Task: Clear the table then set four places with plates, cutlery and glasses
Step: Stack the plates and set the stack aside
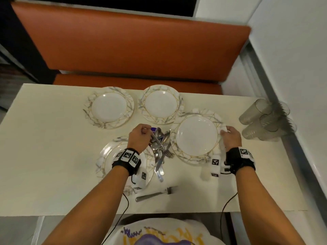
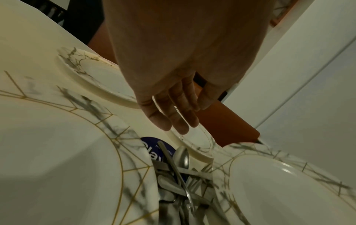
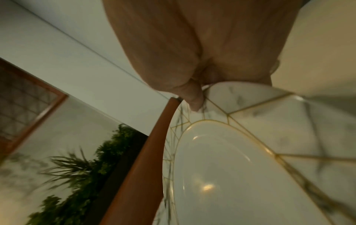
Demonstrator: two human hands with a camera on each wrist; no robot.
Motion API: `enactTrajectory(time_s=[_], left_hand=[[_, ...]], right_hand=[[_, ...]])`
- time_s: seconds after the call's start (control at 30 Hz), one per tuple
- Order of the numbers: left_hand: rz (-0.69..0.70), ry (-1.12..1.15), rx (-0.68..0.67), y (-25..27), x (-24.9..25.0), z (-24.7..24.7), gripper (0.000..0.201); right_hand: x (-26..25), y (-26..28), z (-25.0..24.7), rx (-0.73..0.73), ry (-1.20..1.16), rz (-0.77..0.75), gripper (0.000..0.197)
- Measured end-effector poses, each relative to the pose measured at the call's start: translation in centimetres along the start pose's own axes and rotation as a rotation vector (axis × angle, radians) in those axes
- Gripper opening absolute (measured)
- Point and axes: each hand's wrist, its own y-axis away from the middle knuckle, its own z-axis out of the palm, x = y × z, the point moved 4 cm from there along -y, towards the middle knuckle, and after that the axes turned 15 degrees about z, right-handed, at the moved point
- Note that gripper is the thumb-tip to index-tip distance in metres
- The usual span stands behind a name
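Four marble-patterned plates with gold lines are on the cream table (image 1: 53,156). Two plates (image 1: 109,107) (image 1: 161,104) lie at the far side. A third plate (image 1: 122,156) sits near left, under my left forearm. My right hand (image 1: 228,133) (image 3: 200,94) grips the right rim of the fourth plate (image 1: 196,136) (image 3: 231,167), thumb on top. A pile of cutlery (image 1: 160,147) (image 2: 179,175) lies between the near plates on a blue packet (image 2: 154,150). My left hand (image 1: 141,133) (image 2: 173,121) hovers over the pile, fingers relaxed and holding nothing.
A lone fork (image 1: 155,193) lies near the table's front edge. Several clear glasses (image 1: 265,119) lie stacked on their sides at the right edge by the wall. An orange bench seat (image 1: 132,50) runs behind the table.
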Motion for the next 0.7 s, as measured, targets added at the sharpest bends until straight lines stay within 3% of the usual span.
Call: enactTrajectory(time_s=[0.13,0.3,0.37,0.47,0.57,0.63,0.7], left_hand=[[-0.033,0.033,-0.007,-0.8,0.8,-0.2,0.017],[-0.203,0.235,-0.004,-2.2,-0.2,0.0,0.070],[-0.245,0.347,0.112,-2.2,-0.2,-0.8,0.061],[-0.194,0.375,0.367,-1.7,-0.7,-3.7,0.025],[-0.168,0.283,0.499,-1.2,-2.2,-6.6,0.025],[-0.162,0.230,0.530,-0.8,-2.7,-8.0,0.029],[-0.142,0.170,0.553,-0.3,-2.6,-9.2,0.026]], right_hand=[[-4.4,2.2,0.7,-0.057,-0.085,-0.133,0.021],[-7.5,3.9,6.3,-0.210,-0.119,-0.131,0.020],[-8.0,4.4,9.2,-0.277,-0.082,-0.125,0.023],[-8.6,4.9,12.9,-0.406,0.011,-0.119,0.025],[-9.4,4.5,15.0,-0.514,0.094,-0.111,0.022],[-10.1,3.0,15.7,-0.467,0.156,-0.127,0.015],[-10.8,0.7,16.3,-0.355,0.237,-0.103,0.021]])
